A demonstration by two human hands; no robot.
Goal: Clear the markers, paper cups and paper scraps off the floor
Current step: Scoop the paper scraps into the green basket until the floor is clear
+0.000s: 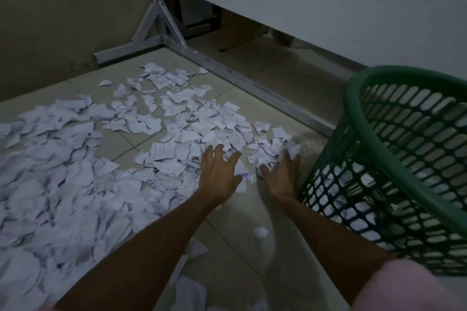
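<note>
1. Head view: dim room. Paper scraps (75,159) cover the tiled floor (278,88) from the far middle to the near left; none seen in a neat pile.
2. Left hand (218,175) open, fingers spread, palm down on scraps at centre. Right hand (283,177) open too, cupped against a small heap just right of it. Neither grips anything.
3. Green basket (404,159) tilted at right, just beside the right hand; some scraps already inside.
4. No markers or paper cups visible.
5. Step in hand, as I judge it: raking scraps together. Best done by sweeping both palms inward, pressing flat, then scooping the heap between them and lifting it over the basket rim.
6. Most of the litter remains.
</note>
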